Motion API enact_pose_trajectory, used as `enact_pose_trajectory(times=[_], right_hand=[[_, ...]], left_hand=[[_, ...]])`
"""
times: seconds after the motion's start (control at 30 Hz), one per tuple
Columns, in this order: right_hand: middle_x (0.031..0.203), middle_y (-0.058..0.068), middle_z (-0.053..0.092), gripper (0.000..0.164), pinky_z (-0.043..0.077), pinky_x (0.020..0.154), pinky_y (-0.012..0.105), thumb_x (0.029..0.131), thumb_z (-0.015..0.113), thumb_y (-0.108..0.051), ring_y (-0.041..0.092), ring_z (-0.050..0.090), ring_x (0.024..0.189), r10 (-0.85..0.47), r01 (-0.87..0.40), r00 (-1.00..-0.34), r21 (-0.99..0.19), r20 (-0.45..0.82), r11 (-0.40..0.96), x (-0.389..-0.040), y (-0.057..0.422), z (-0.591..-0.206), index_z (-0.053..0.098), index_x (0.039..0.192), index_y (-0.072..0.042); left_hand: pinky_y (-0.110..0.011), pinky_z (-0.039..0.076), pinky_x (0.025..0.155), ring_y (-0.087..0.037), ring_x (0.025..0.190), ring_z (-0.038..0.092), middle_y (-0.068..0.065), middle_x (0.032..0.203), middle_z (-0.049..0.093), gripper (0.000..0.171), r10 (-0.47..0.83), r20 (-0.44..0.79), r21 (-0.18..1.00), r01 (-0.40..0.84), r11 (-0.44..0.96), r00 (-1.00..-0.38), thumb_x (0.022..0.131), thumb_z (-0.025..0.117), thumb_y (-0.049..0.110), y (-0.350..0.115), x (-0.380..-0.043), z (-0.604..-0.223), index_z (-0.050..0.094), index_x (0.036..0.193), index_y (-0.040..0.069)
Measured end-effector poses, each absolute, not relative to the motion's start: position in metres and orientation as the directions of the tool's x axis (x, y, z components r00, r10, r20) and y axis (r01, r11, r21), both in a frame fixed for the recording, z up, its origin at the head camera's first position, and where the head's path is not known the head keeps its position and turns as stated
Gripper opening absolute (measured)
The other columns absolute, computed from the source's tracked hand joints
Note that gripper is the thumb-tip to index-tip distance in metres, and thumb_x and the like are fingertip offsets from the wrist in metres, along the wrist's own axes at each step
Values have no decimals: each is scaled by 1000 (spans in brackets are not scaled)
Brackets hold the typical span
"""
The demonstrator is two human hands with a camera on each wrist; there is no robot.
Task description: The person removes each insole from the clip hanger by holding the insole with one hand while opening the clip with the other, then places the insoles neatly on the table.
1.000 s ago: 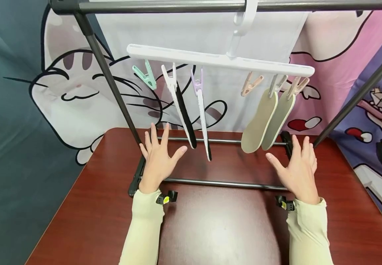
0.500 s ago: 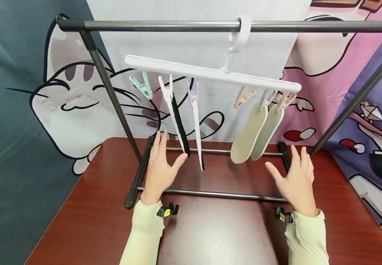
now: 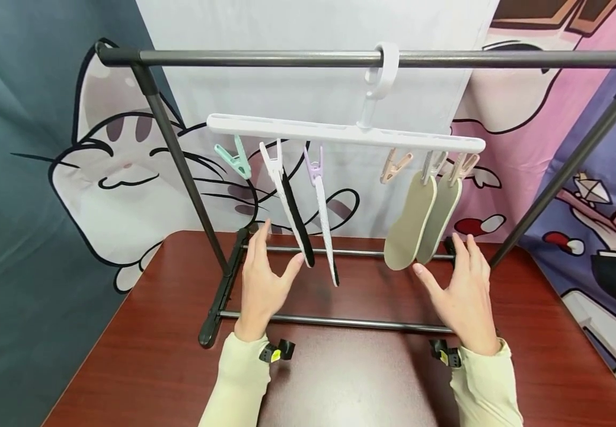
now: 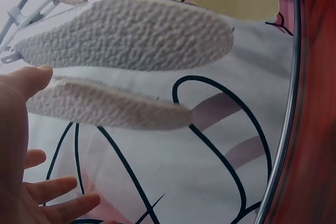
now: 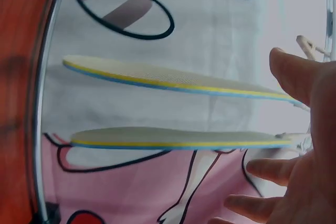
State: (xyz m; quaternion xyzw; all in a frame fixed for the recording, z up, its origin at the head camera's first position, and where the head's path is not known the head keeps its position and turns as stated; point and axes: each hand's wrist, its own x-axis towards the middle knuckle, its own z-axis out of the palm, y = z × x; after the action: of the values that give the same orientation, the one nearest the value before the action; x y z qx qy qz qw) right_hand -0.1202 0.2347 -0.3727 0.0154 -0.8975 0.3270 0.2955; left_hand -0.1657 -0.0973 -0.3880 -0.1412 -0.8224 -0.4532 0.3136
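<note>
A white clip hanger point(image 3: 308, 128) carries two pairs of insoles. On its left hang two fleecy insoles, a white-and-black one point(image 3: 293, 213) and another point(image 3: 325, 225) edge-on; the left wrist view shows their nubbly white pile point(image 4: 136, 35). Two beige insoles point(image 3: 410, 225) hang at the right, with yellow and blue layered edges point(image 5: 178, 82) in the right wrist view. My left hand point(image 3: 264, 284) is just left of the fleecy pair, fingers extended and thumb spread. Beside and below the beige pair, my right hand point(image 3: 462, 290) has its fingers spread likewise. Both hands hold nothing.
The hanger hooks over the top bar point(image 3: 265, 58) of a dark metal rack standing on a reddish-brown table point(image 3: 142, 356). An unused green clothespin point(image 3: 238, 159) and a peach clothespin point(image 3: 395, 166) dangle from it. Lower crossbars point(image 3: 361, 323) span the rack's base. Cartoon-printed cloth hangs behind.
Both hands have moved inward, toward the insoles between them. The head view has tilted up, showing more above the rack's top bar. The hanger sits slightly more level.
</note>
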Motion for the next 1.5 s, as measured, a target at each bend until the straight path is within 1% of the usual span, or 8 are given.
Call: enact_pose_trajectory(times=[0.2,0.4,0.67,0.87,0.97,1.17,1.33,1.5], right_hand=[[158,26,29,87,24,111,64,85,79,-34,51,28,141,149,-256,-812,-573,564,778,-123,220,-361,37,153,-2],[157,24,33,85,27,109,64,84,79,-32,51,32,138,117,-310,-785,-549,608,776,-128,205,-344,37,153,-4],[155,20,37,81,30,109,60,85,78,-33,44,36,138,87,-381,-739,-520,668,764,-134,182,-316,41,152,-6],[150,20,45,77,32,108,56,85,78,-36,41,39,136,96,-451,-656,-492,748,745,-139,165,-296,47,147,-1],[146,21,48,75,30,111,51,85,77,-36,38,40,137,98,-491,-614,-476,783,730,-141,157,-287,50,144,1],[144,21,50,71,28,114,47,88,73,-39,34,43,136,41,-562,-558,-414,829,716,-144,138,-269,51,142,1],[142,16,54,68,32,111,45,87,75,-38,33,47,130,27,-603,-540,-409,841,685,-146,121,-258,54,141,-2],[140,16,55,65,34,107,45,88,73,-38,33,48,126,-4,-637,-514,-378,858,672,-150,107,-251,55,139,-1]], left_hand=[[-53,49,91,-28,122,54,-10,138,53,80,-84,662,668,535,517,-745,87,76,42,-92,-164,-390,39,154,17],[-47,53,88,-28,117,58,-10,132,56,77,-120,681,675,556,484,-722,86,78,38,-85,-166,-389,43,150,14],[-41,56,82,-24,105,62,-15,122,59,70,-178,690,688,558,464,-702,85,80,29,-79,-166,-389,48,144,8],[-38,57,79,-24,100,63,-14,116,59,66,-176,695,687,572,448,-698,84,81,25,-75,-167,-389,51,139,5],[-36,57,78,-25,97,63,-14,112,59,64,-172,704,681,586,438,-689,84,82,23,-73,-168,-389,51,136,1],[-34,58,73,-23,90,64,-14,105,59,54,-171,717,673,607,424,-676,84,79,14,-71,-170,-388,53,129,-3],[-34,58,69,-21,85,64,-15,102,59,48,-188,715,682,612,401,-674,83,76,8,-72,-171,-387,54,124,-2],[-33,58,67,-21,82,64,-15,100,60,41,-187,712,686,614,391,-677,84,73,5,-71,-171,-387,55,120,-1]])
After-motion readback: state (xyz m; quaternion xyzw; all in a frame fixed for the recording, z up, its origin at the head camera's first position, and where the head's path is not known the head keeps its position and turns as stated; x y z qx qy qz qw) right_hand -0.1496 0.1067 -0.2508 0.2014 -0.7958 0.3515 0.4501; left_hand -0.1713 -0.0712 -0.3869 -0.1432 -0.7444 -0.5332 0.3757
